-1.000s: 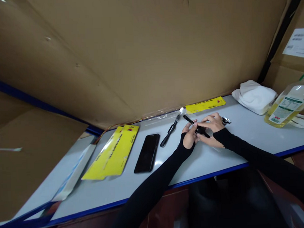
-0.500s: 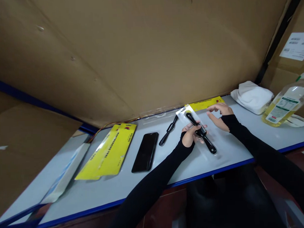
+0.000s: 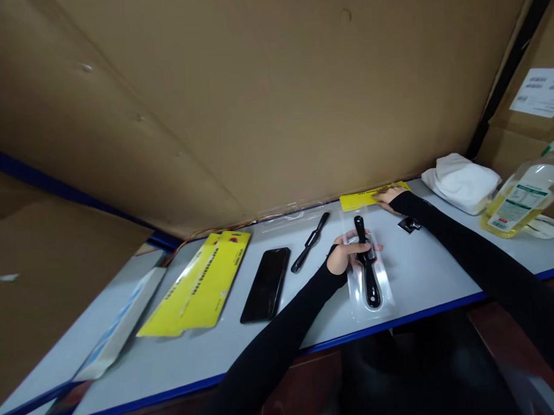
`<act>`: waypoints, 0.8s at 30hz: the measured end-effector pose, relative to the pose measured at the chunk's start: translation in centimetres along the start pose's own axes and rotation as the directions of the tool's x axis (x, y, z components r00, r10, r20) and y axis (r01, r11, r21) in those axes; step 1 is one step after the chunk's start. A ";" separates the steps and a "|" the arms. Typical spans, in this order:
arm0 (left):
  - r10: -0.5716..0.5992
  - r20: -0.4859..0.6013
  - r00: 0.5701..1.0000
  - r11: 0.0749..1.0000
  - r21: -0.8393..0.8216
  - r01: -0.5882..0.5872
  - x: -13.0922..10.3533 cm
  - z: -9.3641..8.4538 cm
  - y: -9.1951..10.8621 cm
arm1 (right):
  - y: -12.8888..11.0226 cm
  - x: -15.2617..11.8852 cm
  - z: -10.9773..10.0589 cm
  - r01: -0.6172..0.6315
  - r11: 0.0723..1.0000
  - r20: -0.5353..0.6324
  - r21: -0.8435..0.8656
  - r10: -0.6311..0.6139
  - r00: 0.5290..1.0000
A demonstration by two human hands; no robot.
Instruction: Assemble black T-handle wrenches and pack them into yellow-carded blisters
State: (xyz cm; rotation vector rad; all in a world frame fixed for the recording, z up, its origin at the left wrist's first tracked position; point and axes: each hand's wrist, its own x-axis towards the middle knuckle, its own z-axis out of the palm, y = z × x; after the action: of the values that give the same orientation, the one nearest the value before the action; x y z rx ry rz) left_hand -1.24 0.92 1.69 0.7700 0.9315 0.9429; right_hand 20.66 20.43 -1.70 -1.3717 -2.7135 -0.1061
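My left hand grips a clear plastic blister pack with a black tool lying in it, the thumb on top. At the back of the table, my right hand rests on a yellow printed card, its fingertips on the card; whether it pinches the card is unclear. A second black tool lies left of my left hand. Under my right forearm is a small black piece.
A black phone and yellow cards lie on the left of the table. To the right are a white cloth and a bottle of yellow liquid. Cardboard walls the back.
My right hand has moved back and left onto the yellow card. My left hand has lowered the pack, which now points more towards the front edge. The small black piece has come into view.
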 end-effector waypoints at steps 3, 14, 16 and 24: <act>0.016 0.022 1.000 0.999 0.048 -0.017 -0.2 -0.8 0.6 | -0.3 -0.1 -0.3 -0.027 0.999 -0.100 0.022 0.029 0.995; -0.213 0.303 0.929 0.926 0.367 0.093 -2.8 -3.7 4.1 | 2.2 -4.6 -5.5 0.083 0.956 -0.562 0.282 0.095 0.821; -0.234 0.308 0.922 0.910 0.403 0.097 -3.2 -3.9 4.6 | 0.9 -4.7 -5.7 0.126 0.949 -0.522 0.290 0.046 0.852; -0.211 0.295 0.932 0.905 0.419 0.072 -4.0 -3.9 4.9 | 0.0 -4.2 -5.9 0.101 0.913 -0.345 0.395 0.046 0.937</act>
State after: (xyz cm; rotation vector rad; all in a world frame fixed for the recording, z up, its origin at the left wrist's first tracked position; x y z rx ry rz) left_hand -7.49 -0.27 5.58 1.1562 0.8746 0.4675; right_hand 23.47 16.47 3.62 -1.0736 -2.2904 0.1905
